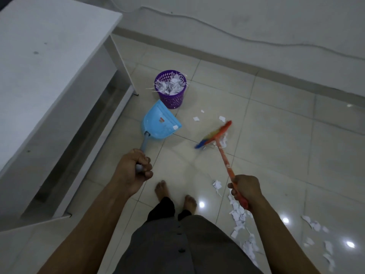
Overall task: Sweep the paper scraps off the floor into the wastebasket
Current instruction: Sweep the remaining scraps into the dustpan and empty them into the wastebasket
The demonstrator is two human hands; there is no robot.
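Observation:
My left hand grips the grey handle of a light blue dustpan, which is down at the floor just in front of a purple mesh wastebasket heaped with paper. My right hand grips the orange handle of a broom whose multicoloured head is blurred, with a clump of paper scraps against it. One scrap lies in the dustpan's mouth. White paper scraps trail across the tiles at my right side, and two or three small ones lie between the basket and the broom.
A white desk fills the left side, its leg close to the wastebasket. My bare feet stand on glossy beige tiles. A wall with a thin cable runs along the back. More scraps lie at the lower right.

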